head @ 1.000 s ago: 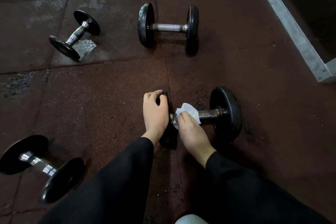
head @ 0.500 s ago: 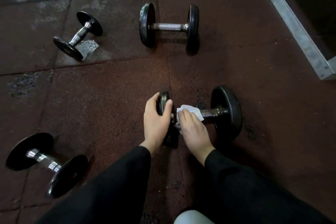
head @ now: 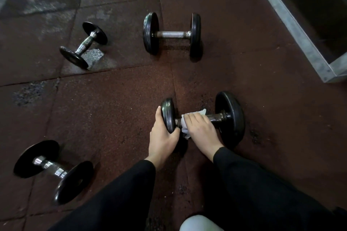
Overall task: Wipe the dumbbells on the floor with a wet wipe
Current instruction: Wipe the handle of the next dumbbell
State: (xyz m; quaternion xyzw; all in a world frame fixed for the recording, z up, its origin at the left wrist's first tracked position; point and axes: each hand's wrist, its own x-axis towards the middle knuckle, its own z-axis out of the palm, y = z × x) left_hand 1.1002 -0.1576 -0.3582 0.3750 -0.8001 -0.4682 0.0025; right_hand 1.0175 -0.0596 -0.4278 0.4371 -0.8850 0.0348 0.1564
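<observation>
The white wet wipe (head: 189,122) is pressed around the near dumbbell's (head: 230,118) handle by the right hand (head: 201,133), fingers curled over it. The left plate is gripped at its rim by the left hand (head: 162,138). Three more dumbbells (head: 171,34) are seen lying well apart on the rubber floor (head: 112,108).

Glossy black dumbbell (head: 230,118), speckled floor (head: 112,108)

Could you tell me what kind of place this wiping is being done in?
Most likely a gym or weights area. Four dumbbells lie about, including the one under the hands and a far one, on a dark red speckled rubber tile floor. A grey metal frame stands at the upper right.
</observation>
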